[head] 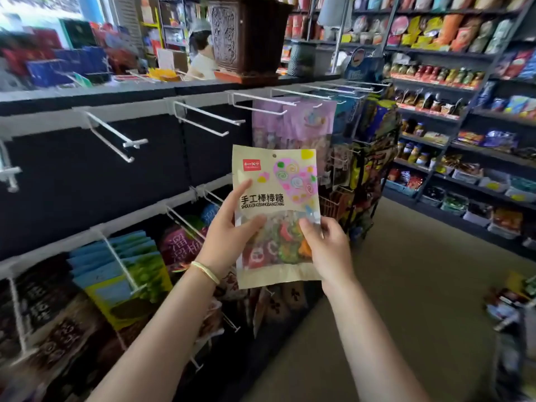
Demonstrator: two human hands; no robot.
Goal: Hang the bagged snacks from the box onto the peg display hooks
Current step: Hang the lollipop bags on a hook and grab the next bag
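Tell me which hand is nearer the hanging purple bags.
Right. The right hand sits just below the purple bags; the left hand is lower-left, farther away.

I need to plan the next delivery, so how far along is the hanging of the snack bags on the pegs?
Done: purple bags hang on an upper hook, and the lower hooks carry blue bags and others. In hand: the left hand and right hand both grip a beige lollipop bag, upright, its hang hole not yet on a peg. Left: several empty upper hooks remain. The box is not clearly visible, so the remaining count is unknown.
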